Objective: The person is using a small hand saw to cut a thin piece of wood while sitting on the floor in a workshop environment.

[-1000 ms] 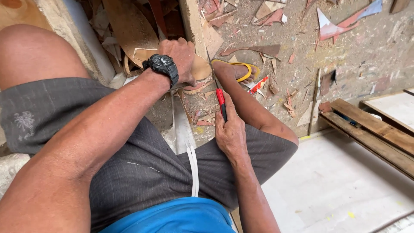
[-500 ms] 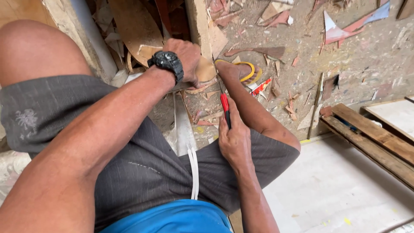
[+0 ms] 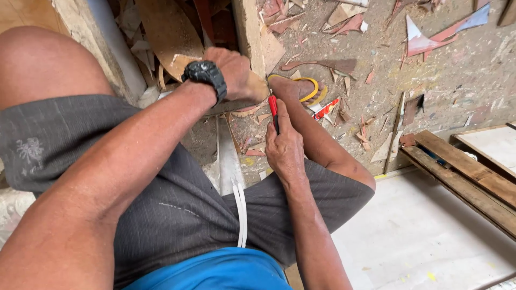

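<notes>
Seated worker, seen from above. The fingers (image 3: 277,138) of the right hand (image 3: 285,150) are closed around a red-handled tool (image 3: 273,110), probably a utility knife, its tip pointing away from the body toward the lower edge of a pale wooden piece (image 3: 257,43). The fingers of the left hand (image 3: 236,72) are wrapped over that lower edge, pressing it down just beside the tool's tip; a black wristwatch (image 3: 205,75) sits on this wrist. The piece stands between the knees, rising toward the top of the view. Directly beyond the tool lies the person's foot in a yellow sandal (image 3: 309,91). Grey shorts (image 3: 177,204) cover both thighs, with a white drawstring (image 3: 240,212) hanging at the centre. The dusty floor (image 3: 446,80) carries red and brown veneer offcuts (image 3: 430,40); wooden slats (image 3: 462,177) lie at right beside a white sheet (image 3: 419,236).

Hazard, as a judgement: the tool works very near the holding hand and foot. A slip under pressure, or a shift of the loosely braced piece, could drive the tip into either.
</notes>
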